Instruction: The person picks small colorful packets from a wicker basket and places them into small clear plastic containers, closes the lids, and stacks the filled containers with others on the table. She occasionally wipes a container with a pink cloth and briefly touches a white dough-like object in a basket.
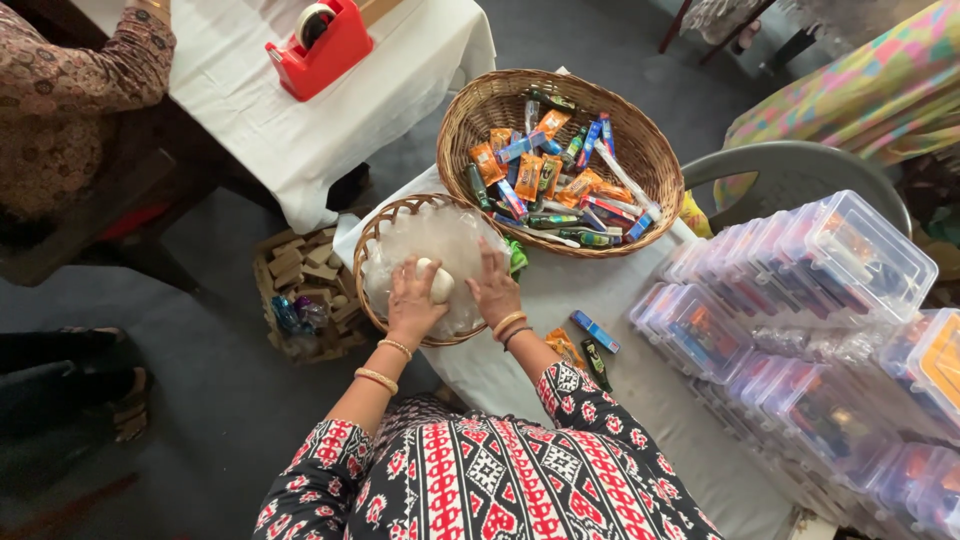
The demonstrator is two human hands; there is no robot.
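- The table (640, 400) runs under a pale cloth, and its right side carries stacked clear plastic boxes (800, 300) with snap lids, already filled with colourful contents; this packed stock looks like the finished share of the work.
- A big wicker basket (655, 150) at the far end is heaped with small wrapped packets in orange, blue and green, so plenty appears left to sort.
- A smaller wicker basket (372, 235) at the near corner holds crumpled clear plastic bags (440, 240), and both hands work inside it.
- The left hand (412, 300) curls around a small white rounded object (438, 283), fingers closed on it from the side.
- The right hand (495, 285) lies spread flat on the bags, fingers splayed, gripping nothing that I can make out.
- A few loose packets (590, 345) lie on the cloth just beside the right forearm.
- Beyond, a second table with a white cloth bears a red tape dispenser (325, 45); another person's patterned sleeve (60, 90) rests at its corner.
- The floor is dark grey, with a crate of wooden blocks (300, 280) below the small basket and a grey plastic chair (790, 175) behind the boxes.
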